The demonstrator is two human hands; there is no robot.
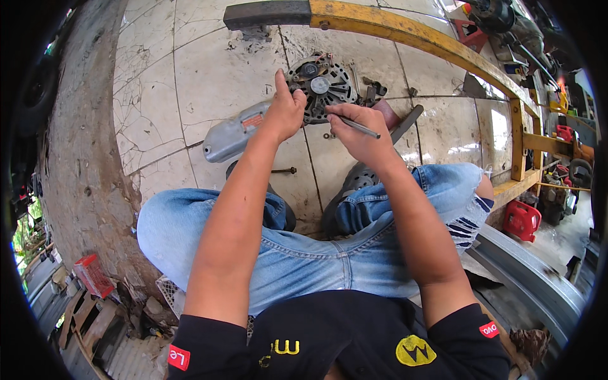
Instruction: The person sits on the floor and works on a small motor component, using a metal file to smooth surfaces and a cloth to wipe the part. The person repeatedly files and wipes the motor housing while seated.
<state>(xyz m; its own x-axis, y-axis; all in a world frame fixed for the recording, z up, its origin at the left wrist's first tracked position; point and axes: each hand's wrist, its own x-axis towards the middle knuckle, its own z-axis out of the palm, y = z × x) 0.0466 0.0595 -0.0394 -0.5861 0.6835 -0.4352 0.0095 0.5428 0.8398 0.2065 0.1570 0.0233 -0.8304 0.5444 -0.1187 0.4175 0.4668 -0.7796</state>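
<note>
On the tiled floor in front of me sits an alternator (321, 84), its slotted round housing facing up. My left hand (285, 111) is closed on the alternator's left edge, thumb raised. Between the fingers of my right hand (364, 133) is a slim grey metal rod (360, 128), slanting toward the alternator's lower right side. Its working tip is hidden by my fingers. A grey metal cover (231, 133) with an orange label lies left of the alternator, partly behind my left forearm. A long bolt (284, 170) rests on the floor between my feet.
Small dark parts (377, 87) and a dark flat bar (407, 123) lie right of the alternator. A yellow metal frame (430, 41) arches across the far side and right. A red container (522, 220) stands at right; a red box (94, 276) sits at lower left.
</note>
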